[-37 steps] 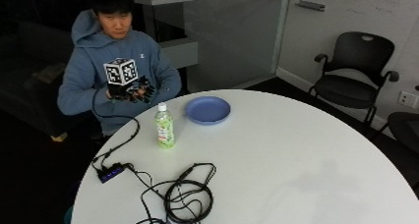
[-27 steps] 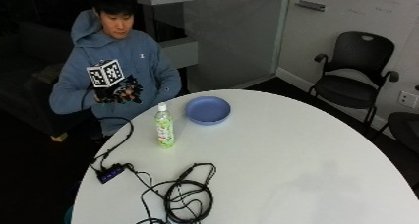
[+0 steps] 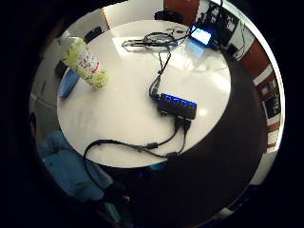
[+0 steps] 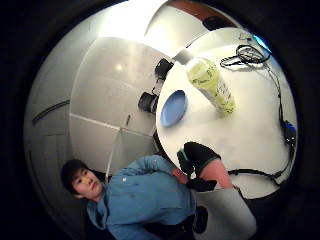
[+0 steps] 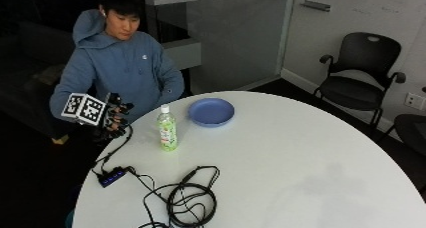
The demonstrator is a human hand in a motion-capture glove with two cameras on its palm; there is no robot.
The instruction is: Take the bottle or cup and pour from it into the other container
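The gloved right hand (image 5: pixel 113 119) is held off the table's edge, apart from the bottle, and it holds nothing; how far its fingers are curled cannot be told. The green bottle (image 5: pixel 166 129) stands upright with its white cap on the white round table (image 5: pixel 299 153). Just beside it lies the blue plate (image 5: pixel 211 111). A small hub (image 5: pixel 110 176) and coiled black cables (image 5: pixel 190 200) lie near the table's front edge.

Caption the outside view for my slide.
Gloved right hand hovers off the table edge; bottle and blue plate untouched.
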